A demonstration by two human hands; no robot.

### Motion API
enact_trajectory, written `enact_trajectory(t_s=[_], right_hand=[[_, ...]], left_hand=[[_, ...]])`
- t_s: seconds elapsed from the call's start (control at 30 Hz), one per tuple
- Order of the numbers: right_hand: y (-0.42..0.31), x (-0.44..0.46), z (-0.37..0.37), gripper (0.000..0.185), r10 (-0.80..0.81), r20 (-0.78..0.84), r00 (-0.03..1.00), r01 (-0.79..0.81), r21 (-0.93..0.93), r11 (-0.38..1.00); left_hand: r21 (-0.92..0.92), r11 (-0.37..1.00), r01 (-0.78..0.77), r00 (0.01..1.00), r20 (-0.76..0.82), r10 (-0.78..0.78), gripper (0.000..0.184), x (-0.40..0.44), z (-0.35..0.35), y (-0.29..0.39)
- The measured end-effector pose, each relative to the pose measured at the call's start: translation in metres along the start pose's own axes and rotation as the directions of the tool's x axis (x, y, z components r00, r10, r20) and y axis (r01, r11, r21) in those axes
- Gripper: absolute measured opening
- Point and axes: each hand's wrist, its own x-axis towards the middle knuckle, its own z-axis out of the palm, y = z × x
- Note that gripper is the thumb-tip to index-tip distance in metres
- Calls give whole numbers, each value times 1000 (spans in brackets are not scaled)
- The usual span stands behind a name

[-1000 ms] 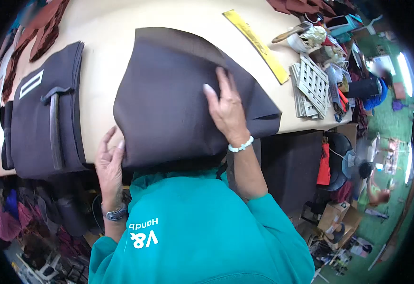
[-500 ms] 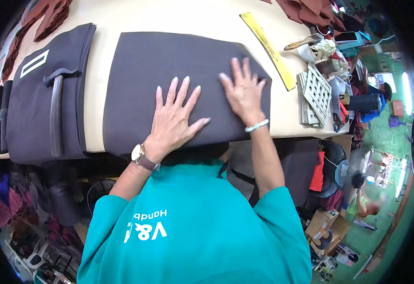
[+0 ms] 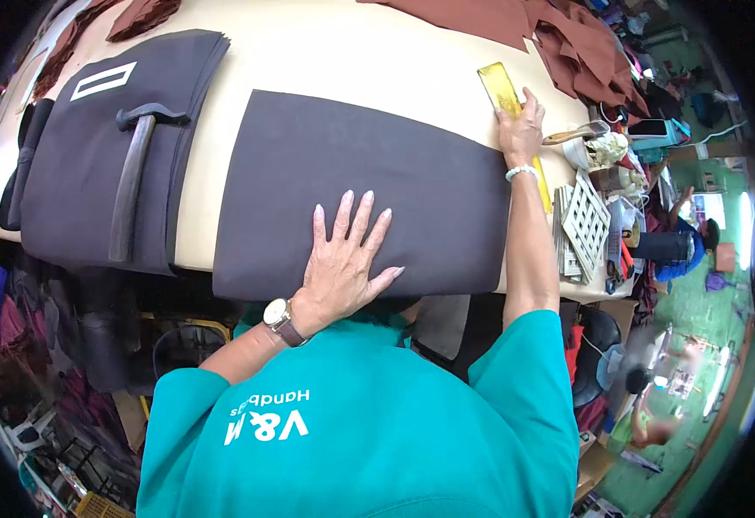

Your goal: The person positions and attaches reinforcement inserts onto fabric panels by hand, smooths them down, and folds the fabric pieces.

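Observation:
A dark grey-purple fabric panel [image 3: 308, 164] lies flat on the pale tabletop in front of me. My left hand [image 3: 343, 268] rests palm down on its lower middle, fingers spread. Right of the panel, my right hand [image 3: 522, 134] is closed over a yellow ruler [image 3: 500, 85], thumb on one side and fingers on the other. The ruler runs on below the hand, partly hidden by the wrist and forearm. To the left, a hammer [image 3: 133, 177] lies on a stack of dark fabric [image 3: 66, 198], with a white rectangular frame [image 3: 104, 82] above it.
Brown fabric pieces [image 3: 567, 56] lie along the far right. On the table's right end are a brush [image 3: 576, 132], a cup [image 3: 574, 154] with a whitish mass, and white lattice pieces [image 3: 585, 216]. Beyond the table, other people are on the green floor [image 3: 697, 293].
My right hand has left the fabric panel and moved right onto the yellow ruler, taking hold of it. My left hand stays flat on the panel. The whole view has shifted slightly.

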Motion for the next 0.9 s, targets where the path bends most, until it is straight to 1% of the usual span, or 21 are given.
enact_trajectory(t_s=[0.03,0.13,0.2,0.23,0.3,0.33,0.37,0.4,0.43,0.47,0.53,0.57,0.6,0.63,0.7,0.73,0.77,0.8,0.87,0.9], right_hand=[[5,6,0,36,-73,-36,997,74,33,997],[-4,31,-15,28,-191,-54,980,196,116,974],[-41,38,-41,25,-288,-134,948,314,252,915],[-60,36,-53,26,-336,-145,931,366,367,855],[-105,12,-74,27,-316,22,949,253,544,800],[-118,-5,-71,28,-334,94,938,197,647,737],[-133,-25,-69,28,-357,141,923,184,652,735],[-141,-45,-60,29,-409,175,895,212,641,738],[-144,-64,-51,31,-409,247,878,187,609,771],[-142,-75,-48,32,-470,181,864,317,530,787],[-127,-97,-47,32,-307,135,942,211,475,854],[-117,-106,-51,32,-231,106,967,171,400,900],[-104,-116,-58,32,-155,75,985,123,323,939],[-92,-125,-66,32,-81,37,996,69,244,967],[-71,-147,-79,39,53,58,997,-56,41,998],[-61,-157,-83,42,86,57,995,-86,-6,996],[-58,-165,-87,42,164,74,984,-165,8,986],[-57,-170,-90,41,240,92,966,-243,19,970],[-55,-176,-87,39,276,75,958,-283,108,953],[-55,-178,-87,38,292,70,954,-299,152,942]], left_hand=[[2,1000,-4,1000,-7,4,73,-1,1,1],[2,1000,-2,1000,-7,2,73,-3,3,4],[-23,1000,9,1000,6,-9,73,-5,5,9],[-34,999,10,1000,4,-10,73,-7,8,10],[-54,998,13,1000,10,-12,74,-7,9,13],[-64,998,12,1000,28,-10,74,-8,7,14],[-73,997,9,999,46,-6,74,-9,5,14],[-81,997,4,998,66,2,75,-9,2,14],[-100,995,-2,998,60,8,74,-8,-4,14],[-80,997,0,999,37,3,74,-7,-10,11],[-45,999,9,1000,-20,-9,73,1,-23,2],[-43,997,57,998,-32,-58,72,5,-32,-5],[13,995,98,994,-57,-97,71,7,-39,-14],[69,987,143,986,-93,-136,70,10,-42,-25],[146,963,228,967,-150,-206,69,11,-48,-47],[169,949,268,956,-169,-240,69,11,-50,-57],[195,943,269,952,-203,-230,64,11,-50,-65],[137,959,247,957,-192,-219,62,9,-48,-71],[18,979,205,964,-174,-199,60,6,-43,-80],[61,976,208,961,-197,-192,57,4,-40,-78]])
